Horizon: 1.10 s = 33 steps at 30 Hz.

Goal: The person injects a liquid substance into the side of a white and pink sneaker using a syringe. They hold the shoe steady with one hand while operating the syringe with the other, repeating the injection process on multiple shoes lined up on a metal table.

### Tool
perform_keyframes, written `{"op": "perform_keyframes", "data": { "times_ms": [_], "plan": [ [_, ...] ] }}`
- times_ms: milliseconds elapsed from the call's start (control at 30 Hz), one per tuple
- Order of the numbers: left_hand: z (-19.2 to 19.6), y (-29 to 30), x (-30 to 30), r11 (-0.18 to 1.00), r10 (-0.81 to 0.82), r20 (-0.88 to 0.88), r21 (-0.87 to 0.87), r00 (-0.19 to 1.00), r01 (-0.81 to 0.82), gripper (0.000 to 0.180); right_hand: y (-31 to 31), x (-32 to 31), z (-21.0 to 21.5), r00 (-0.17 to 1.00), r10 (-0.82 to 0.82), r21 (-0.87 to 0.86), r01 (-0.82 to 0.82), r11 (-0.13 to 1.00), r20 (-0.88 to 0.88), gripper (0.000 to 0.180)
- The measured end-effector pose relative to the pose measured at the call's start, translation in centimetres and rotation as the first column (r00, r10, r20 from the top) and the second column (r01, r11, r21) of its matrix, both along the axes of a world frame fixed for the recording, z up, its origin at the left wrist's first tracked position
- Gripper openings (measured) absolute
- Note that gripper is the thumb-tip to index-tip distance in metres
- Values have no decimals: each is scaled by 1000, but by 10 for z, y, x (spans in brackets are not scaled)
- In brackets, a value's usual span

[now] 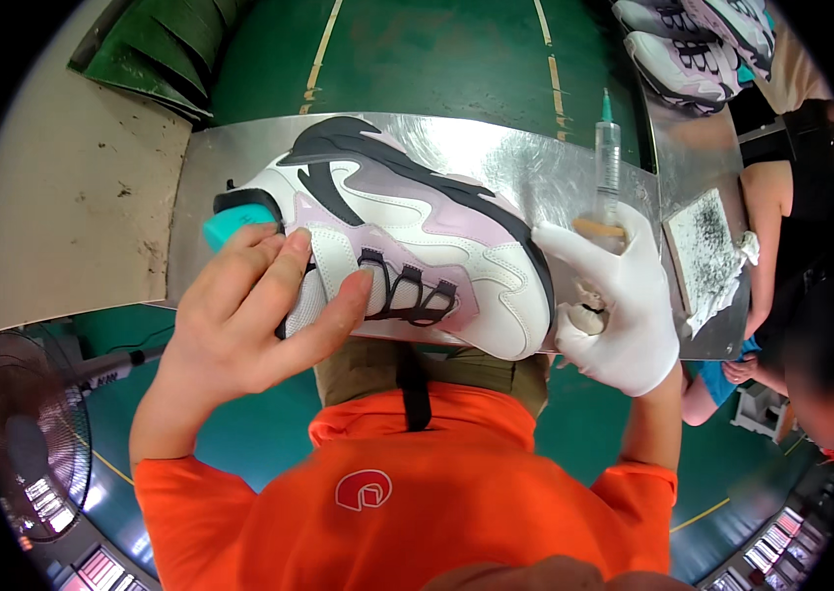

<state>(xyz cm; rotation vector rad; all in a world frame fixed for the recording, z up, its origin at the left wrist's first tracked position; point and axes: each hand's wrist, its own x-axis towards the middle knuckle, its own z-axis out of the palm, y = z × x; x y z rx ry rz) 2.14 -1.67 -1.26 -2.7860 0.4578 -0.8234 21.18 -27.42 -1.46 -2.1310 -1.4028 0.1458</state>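
A white, lilac and black sneaker lies on its side on a metal worktable, its sole edge away from me and its toe to the right. My bare left hand grips it by the collar and tongue, beside the black laces. Turquoise stuffing sticks out of the shoe opening. At the toe is my right hand in a white glove, fingers curled. A clear syringe with a green tip points away from it, its lower end at the glove. Something brownish shows there; I cannot make out what.
The metal worktable has a beige panel at its left. A black-speckled white board lies on the right. More sneakers are stacked at the far right, near another person's arm. A fan stands at lower left.
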Motion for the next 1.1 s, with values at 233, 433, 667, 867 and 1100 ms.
{"op": "perform_keyframes", "data": {
  "times_ms": [233,433,667,867,1100],
  "plan": [
    [3,6,5,999,-48,22,6,999,48,42,20,6,10,997,63,-90,-57,994,55,65],
    [8,-1,0,995,43,-90,-80,995,-50,43,25,9,12,995,95,-149,-90,985,32,60],
    [6,5,3,997,-34,-40,-72,999,31,43,2,19,5,999,41,-3,-41,999,-33,47],
    [6,5,1,998,-13,-62,-59,998,10,43,22,26,-5,961,-189,121,215,969,-200,45],
    [5,3,1,993,9,-67,-114,998,-17,49,77,26,-13,954,-167,73,191,979,-250,50]
  ]
}}
